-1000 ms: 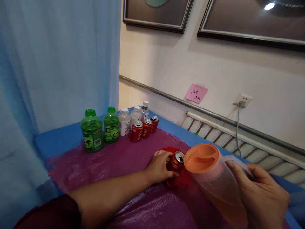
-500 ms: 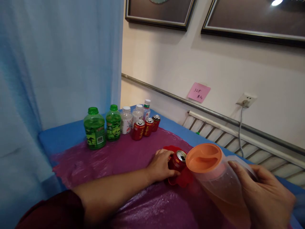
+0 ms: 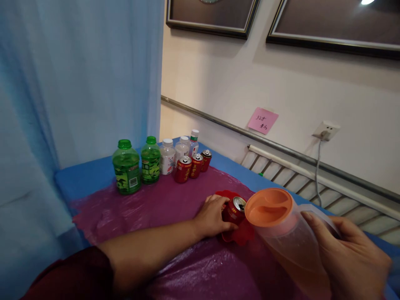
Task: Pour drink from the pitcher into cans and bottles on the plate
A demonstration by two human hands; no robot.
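Observation:
My left hand [image 3: 214, 216] is wrapped round a red drink can [image 3: 233, 211], which tilts slightly to the right with its top opening in view. Beneath the can lies a red scalloped mat or dish [image 3: 239, 235]. In my right hand [image 3: 353, 250] is the handle of a translucent plastic pitcher [image 3: 296, 250] with an orange lid [image 3: 268, 207]. The pitcher leans left, its lid edge close beside the can's top. Amber-looking liquid shows through its wall. Whether any liquid is flowing, I cannot tell.
Two green bottles [image 3: 126, 171], several clear white-capped bottles [image 3: 168, 158] and three red cans [image 3: 183, 170] stand at the back. Purple plastic sheeting [image 3: 156, 204] covers part of the blue table [image 3: 84, 166]. A blue curtain [image 3: 93, 83] hangs left; a radiator [image 3: 281, 175] runs along the wall.
The view has shifted very slightly, moving everything a few pixels. Both hands keep their holds, and the can and pitcher stay nearly in the same places.

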